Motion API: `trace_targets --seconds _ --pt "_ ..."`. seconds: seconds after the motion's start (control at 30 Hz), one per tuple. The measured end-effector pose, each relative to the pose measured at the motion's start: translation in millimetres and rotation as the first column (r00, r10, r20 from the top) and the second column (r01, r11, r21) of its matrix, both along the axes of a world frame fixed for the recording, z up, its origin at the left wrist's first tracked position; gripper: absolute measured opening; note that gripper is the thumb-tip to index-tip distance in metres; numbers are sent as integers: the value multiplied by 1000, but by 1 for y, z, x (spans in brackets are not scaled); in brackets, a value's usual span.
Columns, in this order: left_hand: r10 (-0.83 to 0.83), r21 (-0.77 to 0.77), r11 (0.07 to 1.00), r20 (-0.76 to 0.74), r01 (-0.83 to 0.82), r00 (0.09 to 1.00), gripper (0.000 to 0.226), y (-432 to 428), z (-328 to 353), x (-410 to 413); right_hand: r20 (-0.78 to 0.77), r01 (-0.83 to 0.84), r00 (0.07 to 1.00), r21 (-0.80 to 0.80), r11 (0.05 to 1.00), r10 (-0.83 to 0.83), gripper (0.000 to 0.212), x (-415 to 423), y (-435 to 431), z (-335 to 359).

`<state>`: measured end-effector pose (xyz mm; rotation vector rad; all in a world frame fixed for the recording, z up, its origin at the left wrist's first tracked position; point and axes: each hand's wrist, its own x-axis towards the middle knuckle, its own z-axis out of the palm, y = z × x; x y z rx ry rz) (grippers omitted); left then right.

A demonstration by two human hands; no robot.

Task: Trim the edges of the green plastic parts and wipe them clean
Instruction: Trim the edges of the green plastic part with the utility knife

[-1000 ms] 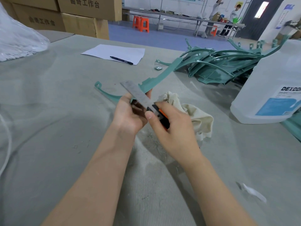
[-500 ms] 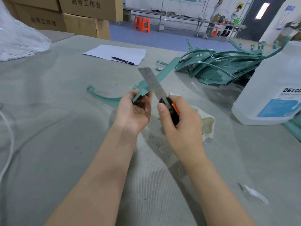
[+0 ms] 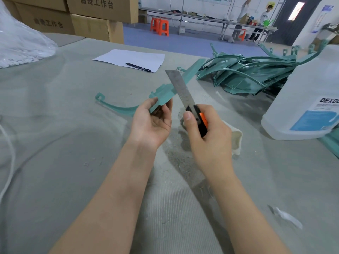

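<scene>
A long curved green plastic part (image 3: 161, 97) is held above the table by my left hand (image 3: 153, 123), thumb and fingers pinching its middle. Its hooked end (image 3: 100, 97) points left; the other end runs back right toward the pile. My right hand (image 3: 209, 136) grips a black and orange utility knife (image 3: 200, 120). The long blade (image 3: 180, 88) is extended and lies against the part's edge just right of my left fingers. A cream cloth (image 3: 236, 142) lies on the table behind my right hand, mostly hidden.
A pile of several green parts (image 3: 247, 74) sits at the back right. A large white jug (image 3: 310, 99) stands at the right. Paper (image 3: 130, 58) with a pen (image 3: 138, 67) lies at the back. Cardboard boxes (image 3: 95, 17) and a plastic bag (image 3: 20, 44) stand at the left.
The knife has swung from lying across my left hand to pointing up and away, blade against the part's edge. My hands have drawn slightly apart and the part has shifted left.
</scene>
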<state>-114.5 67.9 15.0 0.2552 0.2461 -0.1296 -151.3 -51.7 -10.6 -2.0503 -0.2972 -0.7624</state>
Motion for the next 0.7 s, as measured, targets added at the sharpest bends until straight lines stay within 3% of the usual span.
trace_targets --seconds 0.17,0.33,0.47,0.63,0.7 --pt "-59 -47 997 46 61 997 12 -2 2 -4 8 10 1000 18 1000 -10 17 1 -2 0" --pt "-50 -45 998 47 52 998 39 -2 2 -3 25 -29 999 -4 1000 29 21 -1 -1 0" --pt "-57 -70 996 51 61 997 42 -1 0 -3 41 -49 998 -24 999 50 14 -1 -1 2" --pt "-31 -24 999 13 32 999 18 -3 -2 4 16 -108 994 -86 991 109 10 -4 2 1" --pt "-58 -77 995 57 62 997 8 -1 -5 3 -1 -159 987 -138 978 160 17 -6 6 0"
